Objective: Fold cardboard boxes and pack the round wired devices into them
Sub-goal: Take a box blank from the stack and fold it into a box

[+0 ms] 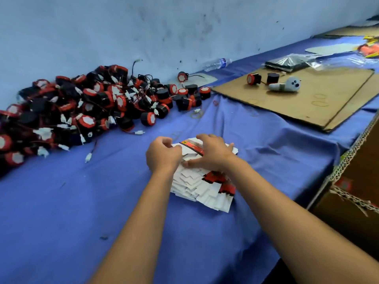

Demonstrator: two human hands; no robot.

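Head view: at the centre of the frame both hands work at a stack of flat box blanks (202, 187) lying on the blue-covered worktop (61, 212). The left hand (163, 155) curls its fingers and pinches the far edge of the top blank (189, 147), white with a red strip. The right hand (213, 153) lies spread over that blank, fingers bent, thumb pressing the stack. The pile of round wired devices (82, 107), black and red, fills the upper left, well apart from the hands. On a cardboard sheet (303, 99) at upper right stand two more devices (263, 78) beside a small plush seal (287, 85).
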